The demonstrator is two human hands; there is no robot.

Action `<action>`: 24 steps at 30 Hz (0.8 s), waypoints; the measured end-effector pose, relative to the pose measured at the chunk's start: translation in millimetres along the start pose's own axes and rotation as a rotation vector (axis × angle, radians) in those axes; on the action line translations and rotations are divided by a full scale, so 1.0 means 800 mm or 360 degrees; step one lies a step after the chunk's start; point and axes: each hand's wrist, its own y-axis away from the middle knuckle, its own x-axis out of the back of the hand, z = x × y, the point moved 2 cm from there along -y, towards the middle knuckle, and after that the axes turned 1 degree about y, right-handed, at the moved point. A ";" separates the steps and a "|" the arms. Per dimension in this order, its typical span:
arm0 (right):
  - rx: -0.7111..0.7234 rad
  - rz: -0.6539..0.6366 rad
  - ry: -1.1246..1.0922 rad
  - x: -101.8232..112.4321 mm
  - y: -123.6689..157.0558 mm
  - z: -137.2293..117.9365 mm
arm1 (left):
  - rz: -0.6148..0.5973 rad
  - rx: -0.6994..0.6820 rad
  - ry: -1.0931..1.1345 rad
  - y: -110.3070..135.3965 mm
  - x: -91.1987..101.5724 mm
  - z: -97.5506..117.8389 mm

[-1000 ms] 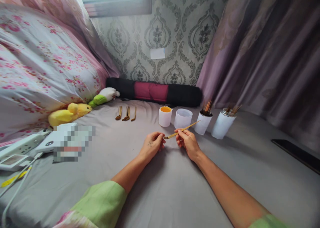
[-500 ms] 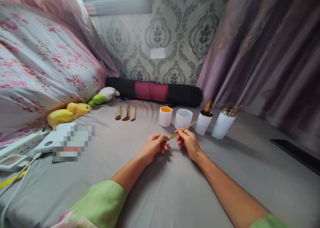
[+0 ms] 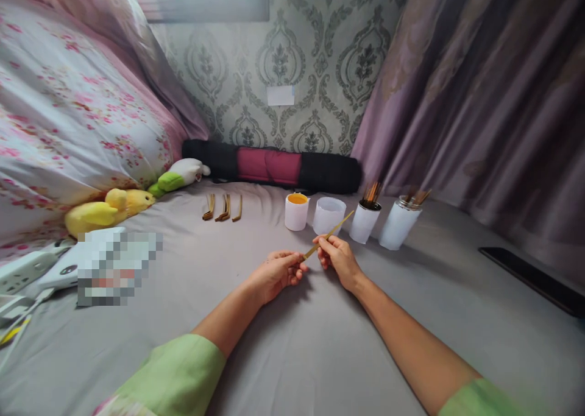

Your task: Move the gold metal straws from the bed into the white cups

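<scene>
Both my hands meet at the middle of the grey bedsheet (image 3: pixel 292 349). My right hand (image 3: pixel 337 259) pinches a thin yellowish stick (image 3: pixel 333 230) that slants up and to the right. My left hand (image 3: pixel 276 274) has its fingers closed around the stick's lower end. Just beyond stand a white cup holding orange liquid (image 3: pixel 296 211), an empty translucent cup (image 3: pixel 328 215), and two white containers (image 3: pixel 364 220) (image 3: pixel 399 223) with several sticks standing in them.
Several short sticks (image 3: pixel 223 208) lie on the sheet at the back left. A yellow plush toy (image 3: pixel 103 209) and a green-white one (image 3: pixel 179 175) rest by the floral pillow (image 3: pixel 68 123). A black and red roll (image 3: pixel 272 166) lies along the wall. A power strip (image 3: pixel 27 270) sits left, a dark flat object (image 3: pixel 532 279) right.
My left hand has closed in on the stick's lower end. The stick now tilts more steeply. The view has shifted a little to the right and down.
</scene>
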 end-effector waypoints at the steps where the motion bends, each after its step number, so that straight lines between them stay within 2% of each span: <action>1: 0.0005 0.0000 0.0011 0.000 0.000 0.000 | -0.0005 0.0005 0.0000 0.000 0.001 -0.001; 17: 0.0112 0.0144 0.0020 0.017 -0.005 -0.006 | 0.0031 0.0036 0.0024 -0.001 0.006 -0.002; 24: 0.0185 0.0317 -0.0055 0.032 -0.012 -0.018 | 0.0054 0.0059 0.0036 -0.001 0.007 -0.001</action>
